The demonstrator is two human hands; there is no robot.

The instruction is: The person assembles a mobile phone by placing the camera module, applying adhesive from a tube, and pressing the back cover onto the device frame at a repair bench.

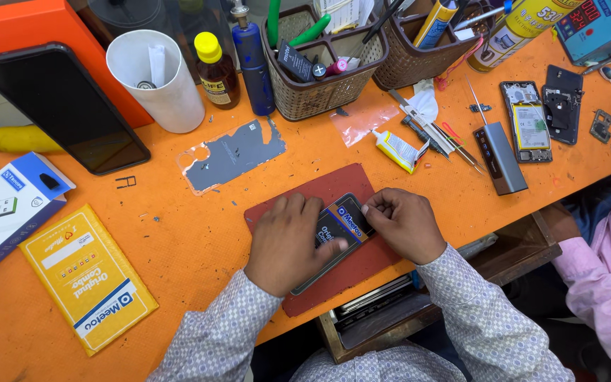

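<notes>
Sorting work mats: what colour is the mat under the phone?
Dark red mat, seen in the head view.

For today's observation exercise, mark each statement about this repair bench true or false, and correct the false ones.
1. Both hands rest on a phone lying on a dark red mat. True.
2. The white cup lies tipped on its side. False: it stands upright.
3. The yellow packet lies left of the left hand. True.
4. The right hand holds a screwdriver. False: its fingers pinch at the phone's edge.
5. The worktop is blue. False: it is orange.
</notes>
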